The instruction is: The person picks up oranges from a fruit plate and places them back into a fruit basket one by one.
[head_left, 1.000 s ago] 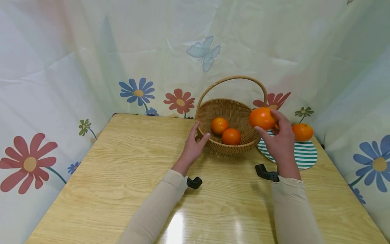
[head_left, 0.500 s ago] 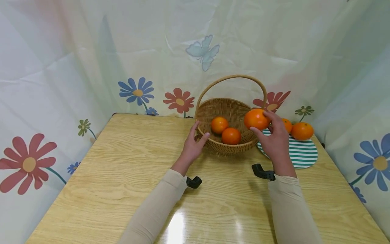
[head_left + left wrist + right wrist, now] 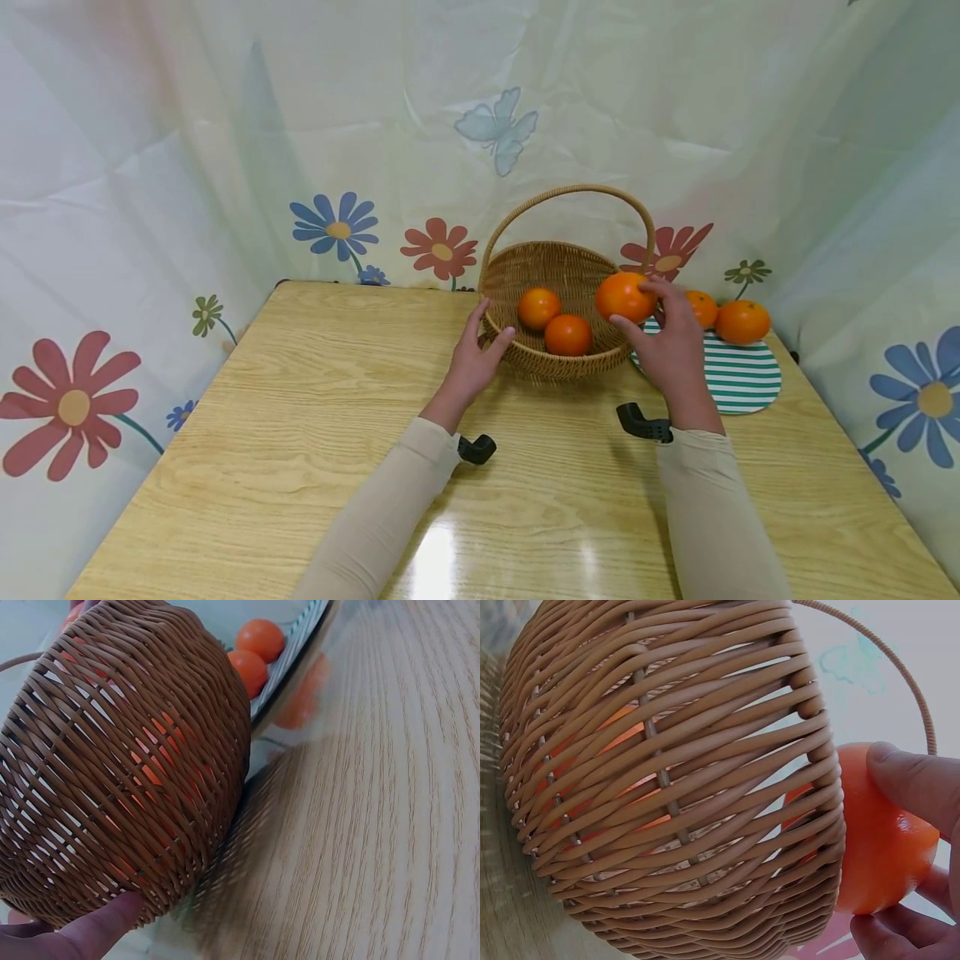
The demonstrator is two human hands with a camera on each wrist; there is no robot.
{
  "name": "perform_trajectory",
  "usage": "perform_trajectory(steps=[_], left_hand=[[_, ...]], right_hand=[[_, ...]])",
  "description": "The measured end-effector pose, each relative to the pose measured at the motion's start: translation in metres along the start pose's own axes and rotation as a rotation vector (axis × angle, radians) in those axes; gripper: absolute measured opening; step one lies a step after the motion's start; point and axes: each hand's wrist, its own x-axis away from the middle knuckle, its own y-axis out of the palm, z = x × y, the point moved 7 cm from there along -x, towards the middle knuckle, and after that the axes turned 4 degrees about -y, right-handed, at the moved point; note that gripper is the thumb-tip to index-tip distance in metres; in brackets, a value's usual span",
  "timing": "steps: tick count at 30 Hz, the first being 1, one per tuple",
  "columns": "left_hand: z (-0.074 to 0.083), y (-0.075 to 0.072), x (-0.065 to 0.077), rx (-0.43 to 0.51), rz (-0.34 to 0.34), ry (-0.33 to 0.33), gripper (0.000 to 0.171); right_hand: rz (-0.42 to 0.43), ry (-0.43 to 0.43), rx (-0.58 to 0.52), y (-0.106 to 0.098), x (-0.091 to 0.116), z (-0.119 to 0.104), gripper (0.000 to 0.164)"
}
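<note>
My right hand (image 3: 675, 358) pinches an orange (image 3: 625, 297) between thumb and fingers over the right rim of a wicker basket (image 3: 570, 367). In the right wrist view, that orange (image 3: 885, 832) overlaps the basket's rim, with the thumb on one side and fingertips on the other. Inside the basket lie two more oranges, one behind (image 3: 538, 309) and one in front (image 3: 567, 335). My left hand (image 3: 472, 362) rests against the basket's left side, fingers spread and fairly straight. Its thumb (image 3: 105, 922) touches the woven wall in the left wrist view.
Right of the basket lies a green-and-white striped round mat (image 3: 742, 375) on the wooden table (image 3: 337, 400). Two oranges sit there, one at the right (image 3: 742, 322) and one partly behind my right hand (image 3: 701, 308). The basket's tall handle (image 3: 577, 190) arches above it; a flowered curtain (image 3: 375, 125) hangs behind.
My right hand has carried the orange leftward and slightly down, further over the basket's right side. An orange on the mat now shows beside the hand. The left hand and basket stay put.
</note>
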Motion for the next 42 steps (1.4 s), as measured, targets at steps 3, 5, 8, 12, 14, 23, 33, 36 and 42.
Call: perform_trajectory(steps=[3,5,8,12,14,23,33,36,42], left_hand=[[0.001,0.0,0.0,-0.001,-0.001,0.009,0.074],[0.002,0.0,0.0,-0.002,0.0,0.018,0.075],[0.003,0.0,0.0,0.003,0.001,0.027,0.073],[0.003,0.0,0.0,0.009,0.003,0.032,0.069],[0.003,0.0,0.0,0.007,0.003,0.026,0.069],[0.014,-0.001,0.006,0.021,-0.036,0.006,0.071],[0.028,-0.003,0.017,0.002,-0.049,-0.015,0.068],[0.014,-0.001,0.006,0.001,-0.049,-0.021,0.07],[0.0,0.0,-0.002,0.004,-0.022,-0.006,0.07]], right_hand=[[-0.006,0.002,-0.003,0.001,0.0,0.0,0.055],[-0.014,0.006,0.0,0.003,0.0,0.001,0.054],[-0.026,0.005,0.007,0.004,0.0,0.002,0.054],[-0.035,-0.005,0.032,0.005,-0.001,0.002,0.054],[-0.035,-0.007,0.044,0.005,-0.001,0.003,0.054],[0.063,-0.018,0.037,0.0,0.001,0.003,0.037],[0.079,-0.055,0.047,-0.001,0.0,0.002,0.031],[0.069,-0.053,0.042,-0.001,0.0,0.003,0.032],[0.048,-0.031,0.043,0.0,0.001,0.006,0.033]])
